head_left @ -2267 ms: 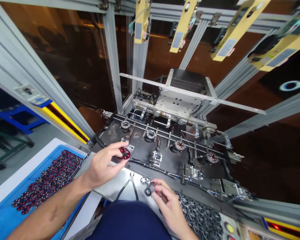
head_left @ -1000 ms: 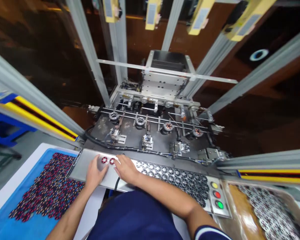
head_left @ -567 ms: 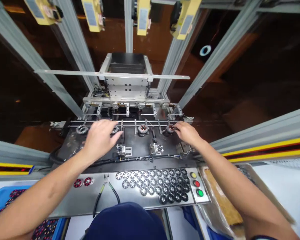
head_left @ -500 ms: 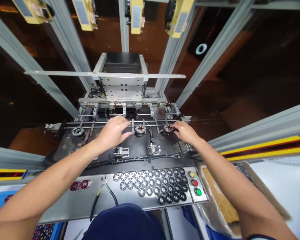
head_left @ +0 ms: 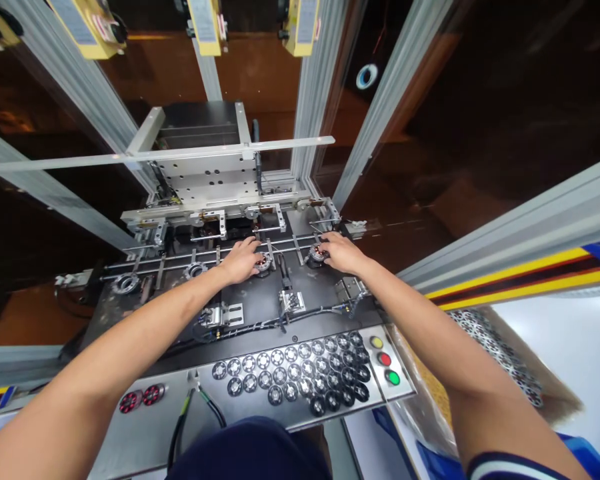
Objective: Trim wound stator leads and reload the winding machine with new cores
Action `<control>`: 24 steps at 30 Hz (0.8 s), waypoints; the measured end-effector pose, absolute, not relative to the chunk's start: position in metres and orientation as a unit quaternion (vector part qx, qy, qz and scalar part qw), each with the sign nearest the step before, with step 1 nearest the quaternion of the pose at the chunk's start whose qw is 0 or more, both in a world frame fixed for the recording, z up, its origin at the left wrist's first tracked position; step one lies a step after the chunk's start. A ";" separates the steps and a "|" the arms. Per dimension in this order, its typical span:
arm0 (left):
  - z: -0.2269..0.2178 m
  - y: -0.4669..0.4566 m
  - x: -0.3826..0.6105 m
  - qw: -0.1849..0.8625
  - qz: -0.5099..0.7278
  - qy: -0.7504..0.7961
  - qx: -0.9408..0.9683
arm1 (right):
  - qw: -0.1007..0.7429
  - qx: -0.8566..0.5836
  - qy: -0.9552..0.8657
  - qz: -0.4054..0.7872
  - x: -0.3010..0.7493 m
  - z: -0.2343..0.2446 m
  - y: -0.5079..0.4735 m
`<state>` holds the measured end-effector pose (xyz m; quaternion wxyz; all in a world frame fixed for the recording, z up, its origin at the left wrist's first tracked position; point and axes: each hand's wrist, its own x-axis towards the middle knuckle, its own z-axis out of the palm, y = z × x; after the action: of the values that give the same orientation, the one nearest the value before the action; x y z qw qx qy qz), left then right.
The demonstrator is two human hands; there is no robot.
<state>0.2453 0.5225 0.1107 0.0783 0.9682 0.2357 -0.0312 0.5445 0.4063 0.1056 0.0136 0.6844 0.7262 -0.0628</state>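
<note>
My left hand [head_left: 243,260] reaches to a ring-shaped holder, with thumb and fingers closed about a small round motor stator [head_left: 263,262] with copper windings. My right hand [head_left: 343,253] likewise grips a second copper-wound motor stator [head_left: 317,253] in the rightmost holder; its fingers partly cover it. Further left, two more ring holders [head_left: 126,284] show no stator in them. Below the machine bed, several black-and-silver round cores [head_left: 279,357] lie in rows on the steel panel. Two red-wound stators [head_left: 129,401] lie at its left.
Wire cutters [head_left: 193,390] lie on the steel panel near my body. Yellow, red and green buttons [head_left: 385,359] sit at its right end. A bag-lined box of metal parts [head_left: 500,353] stands at right. A horizontal metal bar [head_left: 190,152] crosses above the bed.
Both hands have closed in on the two stators, from hovering beside them to touching them. My head view has turned right, so the machine sits further left.
</note>
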 end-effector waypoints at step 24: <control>0.174 0.448 0.206 0.171 0.185 0.178 0.951 | 0.046 0.661 0.741 -0.110 0.566 0.088 0.431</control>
<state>0.2059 0.4480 0.1740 0.1712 0.9512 0.1779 0.1849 0.5658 0.4313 0.0878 0.0459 0.6607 0.7411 -0.1103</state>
